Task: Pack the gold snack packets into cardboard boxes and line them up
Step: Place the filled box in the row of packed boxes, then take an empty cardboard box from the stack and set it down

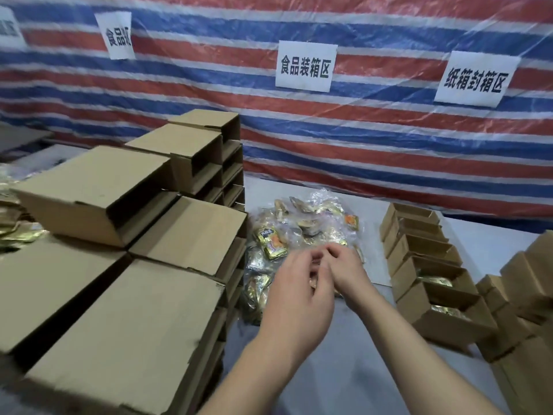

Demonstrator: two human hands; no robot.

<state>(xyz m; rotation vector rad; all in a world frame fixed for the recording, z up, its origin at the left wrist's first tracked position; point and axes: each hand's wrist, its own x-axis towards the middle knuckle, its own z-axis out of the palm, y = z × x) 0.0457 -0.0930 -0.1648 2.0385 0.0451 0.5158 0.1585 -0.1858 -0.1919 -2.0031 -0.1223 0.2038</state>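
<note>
A clear plastic bag (302, 226) full of gold snack packets lies on the grey table, in the middle. Both my hands hover over its near end, close together. My left hand (294, 295) has its fingers curled toward the bag. My right hand (347, 269) has its fingertips drawn together just beside the left. Motion blur hides whether either hand holds plastic or a packet. To the right stands a row of small open cardboard boxes (419, 235); the two nearest hold gold packets (435, 281).
Stacks of empty cardboard boxes (185, 235) fill the left side, right up against the bag. More small boxes (526, 283) crowd the far right. Loose gold packets (18, 232) lie at the far left. A striped tarp with paper signs (305, 67) hangs behind the table.
</note>
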